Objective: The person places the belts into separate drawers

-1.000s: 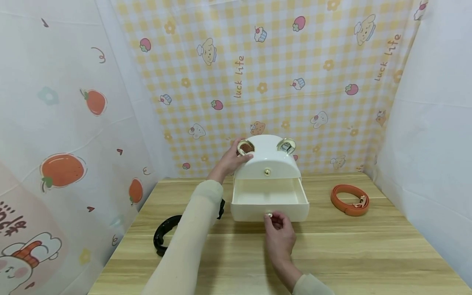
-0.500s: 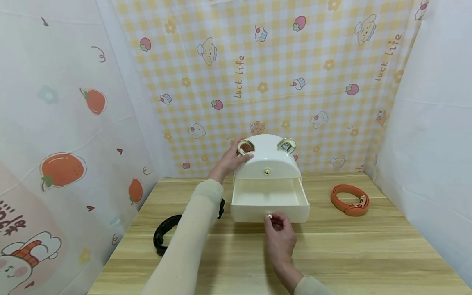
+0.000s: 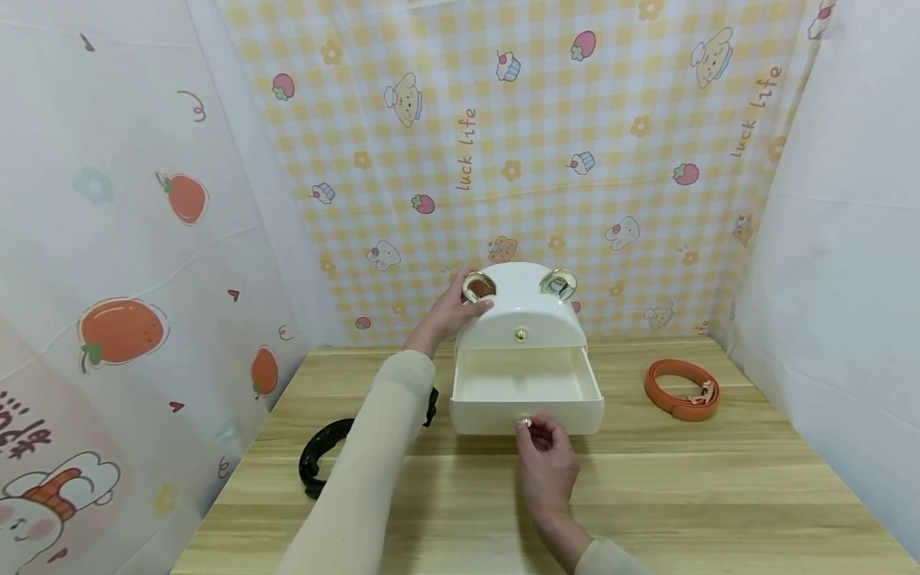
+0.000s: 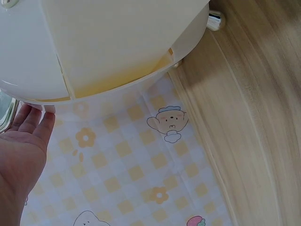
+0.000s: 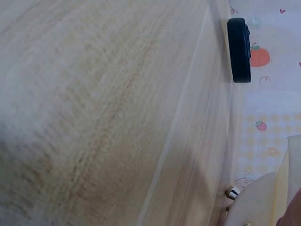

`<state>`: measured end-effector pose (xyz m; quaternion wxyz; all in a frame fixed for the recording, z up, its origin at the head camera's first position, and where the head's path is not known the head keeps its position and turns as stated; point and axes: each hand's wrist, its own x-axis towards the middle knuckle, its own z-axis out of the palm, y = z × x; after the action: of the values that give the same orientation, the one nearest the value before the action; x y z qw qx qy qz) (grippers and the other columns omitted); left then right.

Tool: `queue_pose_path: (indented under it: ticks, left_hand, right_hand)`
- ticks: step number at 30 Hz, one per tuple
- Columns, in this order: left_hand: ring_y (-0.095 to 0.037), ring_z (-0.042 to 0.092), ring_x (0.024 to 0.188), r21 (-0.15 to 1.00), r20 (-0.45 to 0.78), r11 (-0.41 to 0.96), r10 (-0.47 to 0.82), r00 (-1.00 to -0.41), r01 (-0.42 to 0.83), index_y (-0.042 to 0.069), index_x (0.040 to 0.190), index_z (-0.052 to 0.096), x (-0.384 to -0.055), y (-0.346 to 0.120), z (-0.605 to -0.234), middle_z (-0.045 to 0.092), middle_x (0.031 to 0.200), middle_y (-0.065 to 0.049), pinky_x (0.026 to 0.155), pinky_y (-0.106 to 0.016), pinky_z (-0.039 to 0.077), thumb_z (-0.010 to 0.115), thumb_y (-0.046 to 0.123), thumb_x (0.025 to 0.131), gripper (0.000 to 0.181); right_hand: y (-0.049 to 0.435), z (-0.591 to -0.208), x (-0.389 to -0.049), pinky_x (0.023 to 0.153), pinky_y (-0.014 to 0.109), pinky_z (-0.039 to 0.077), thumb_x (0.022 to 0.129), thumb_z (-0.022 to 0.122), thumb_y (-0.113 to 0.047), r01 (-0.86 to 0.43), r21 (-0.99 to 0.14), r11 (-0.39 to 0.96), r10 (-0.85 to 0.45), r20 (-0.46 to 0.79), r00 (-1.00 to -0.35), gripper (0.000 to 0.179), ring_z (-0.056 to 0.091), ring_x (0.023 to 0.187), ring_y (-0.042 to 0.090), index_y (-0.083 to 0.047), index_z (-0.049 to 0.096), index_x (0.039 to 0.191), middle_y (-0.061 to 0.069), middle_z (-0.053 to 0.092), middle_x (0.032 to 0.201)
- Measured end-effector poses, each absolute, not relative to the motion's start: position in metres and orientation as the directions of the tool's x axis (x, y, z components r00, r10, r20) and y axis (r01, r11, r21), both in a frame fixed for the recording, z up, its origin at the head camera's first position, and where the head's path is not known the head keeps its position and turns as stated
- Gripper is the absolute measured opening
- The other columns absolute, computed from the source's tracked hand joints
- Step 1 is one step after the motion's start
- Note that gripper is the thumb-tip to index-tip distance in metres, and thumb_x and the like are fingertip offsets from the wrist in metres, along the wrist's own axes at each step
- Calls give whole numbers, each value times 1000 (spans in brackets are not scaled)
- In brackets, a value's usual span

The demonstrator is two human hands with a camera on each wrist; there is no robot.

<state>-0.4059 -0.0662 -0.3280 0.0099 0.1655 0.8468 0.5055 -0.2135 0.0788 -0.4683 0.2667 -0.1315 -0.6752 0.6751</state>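
A white storage box with two gold-rimmed ears stands at the back middle of the table. Its lower drawer is pulled well out, and the inside shows bare. With the thumb on the front and the fingers behind, my left hand grips the box's upper left side by the ear. In the left wrist view, the left hand's fingertips meet the box's edge. My right hand pinches the drawer's small gold knob. Only a sliver of that hand shows in the right wrist view.
A rolled orange-brown belt lies on the wooden table at the right. At the left, a black rolled belt-like strap is partly hidden by the left sleeve. A patterned cloth hangs close behind the box.
The drawer has come very slightly further toward me, with the right hand on its knob. My left hand stays where it was on the box.
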Motion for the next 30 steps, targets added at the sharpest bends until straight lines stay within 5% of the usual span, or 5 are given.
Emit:
queue_pose_path:
  ticks: [14,30]
  left_hand:
    - [-32,37,140,858,147,437,292,-945,269,33,153,26,-404,-66,-327,42,152,-7,108,-52,36,67,33,96,70]
    - [-33,37,140,856,143,441,298,-944,270,33,153,24,-405,-68,-327,41,153,-9,109,-53,35,68,35,95,72]
  right_hand:
    - [85,-469,-209,73,17,53,87,78,-14,-201,-979,23,507,185,-842,24,65,85,13,-2,66,104,10,69,97]
    - [125,-463,-193,71,12,52,88,76,-12,-229,-961,154,537,276,-797,24,63,80,0,3,66,105,13,68,94]
